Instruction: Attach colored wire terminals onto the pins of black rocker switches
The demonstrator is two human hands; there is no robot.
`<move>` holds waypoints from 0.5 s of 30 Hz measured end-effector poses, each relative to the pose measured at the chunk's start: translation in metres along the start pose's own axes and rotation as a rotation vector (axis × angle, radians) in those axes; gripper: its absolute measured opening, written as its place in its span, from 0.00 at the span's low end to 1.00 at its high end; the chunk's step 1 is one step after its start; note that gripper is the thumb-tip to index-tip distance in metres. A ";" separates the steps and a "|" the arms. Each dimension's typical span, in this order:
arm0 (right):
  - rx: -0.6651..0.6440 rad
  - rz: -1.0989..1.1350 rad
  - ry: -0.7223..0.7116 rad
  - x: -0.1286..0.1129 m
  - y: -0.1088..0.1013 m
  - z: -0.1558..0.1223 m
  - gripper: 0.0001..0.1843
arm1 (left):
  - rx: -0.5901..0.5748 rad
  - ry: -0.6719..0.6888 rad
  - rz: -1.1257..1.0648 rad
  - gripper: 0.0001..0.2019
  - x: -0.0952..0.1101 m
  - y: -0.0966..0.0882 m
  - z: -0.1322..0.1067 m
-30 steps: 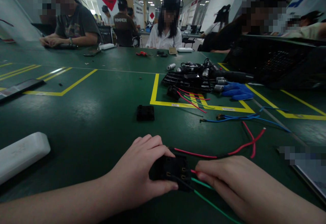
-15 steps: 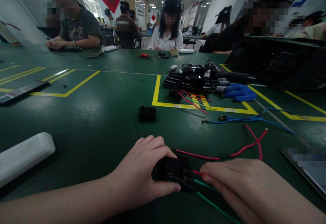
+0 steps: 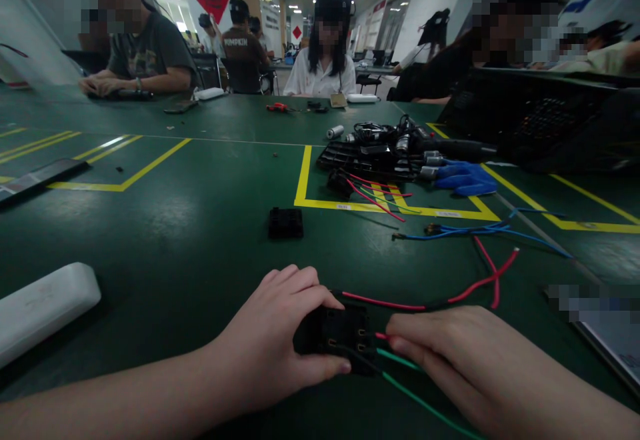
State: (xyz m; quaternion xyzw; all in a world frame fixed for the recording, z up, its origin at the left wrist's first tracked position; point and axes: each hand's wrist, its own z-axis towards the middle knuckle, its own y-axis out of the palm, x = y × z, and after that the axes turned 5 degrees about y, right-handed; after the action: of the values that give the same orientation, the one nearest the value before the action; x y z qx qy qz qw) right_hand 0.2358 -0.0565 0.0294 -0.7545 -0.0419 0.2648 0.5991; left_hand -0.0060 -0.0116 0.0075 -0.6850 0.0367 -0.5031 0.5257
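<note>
My left hand (image 3: 285, 337) grips a black plastic socket housing (image 3: 347, 333) from its left side, thumb below and fingers over the top. Small brass-coloured terminals show on the housing's face. A short red wire (image 3: 381, 337) runs from the housing's right side into the fingertips of my right hand (image 3: 445, 353), which pinches it. Two green wires (image 3: 407, 387) leave the housing and pass under or beside my right hand. Another red wire (image 3: 385, 301), with black sleeving, extends from behind the housing to the right. A small black plastic piece (image 3: 285, 223) lies farther up the table.
A pile of black parts and cables (image 3: 380, 150) lies beyond, beside a blue glove (image 3: 467, 179). Blue wires (image 3: 480, 231) lie at right. A white oblong device (image 3: 50, 307) is at left, a phone-like screen (image 3: 600, 333) at right. Other people (image 3: 323, 70) sit across the green table (image 3: 200, 267).
The whole view has shifted slightly to the left. Both hands keep nearly the same hold on the housing and the red wire.
</note>
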 end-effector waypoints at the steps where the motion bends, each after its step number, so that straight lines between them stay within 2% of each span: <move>1: 0.004 0.000 0.000 0.000 0.000 0.000 0.16 | -0.001 -0.002 -0.002 0.19 0.000 0.000 0.000; 9: 0.175 -0.079 -0.155 0.000 -0.004 -0.006 0.15 | 0.001 -0.003 0.009 0.20 0.001 0.001 -0.003; 12: 0.165 -0.074 -0.154 0.001 -0.003 -0.006 0.16 | 0.008 0.000 0.006 0.20 0.000 0.001 -0.002; 15: 0.081 -0.045 -0.075 0.004 0.002 -0.003 0.16 | 0.009 0.000 0.000 0.20 0.000 0.002 -0.001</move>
State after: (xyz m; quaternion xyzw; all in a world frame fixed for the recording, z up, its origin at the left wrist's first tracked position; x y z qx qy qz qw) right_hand 0.2400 -0.0578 0.0262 -0.7181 -0.0706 0.2809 0.6328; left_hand -0.0054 -0.0128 0.0057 -0.6826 0.0346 -0.5033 0.5287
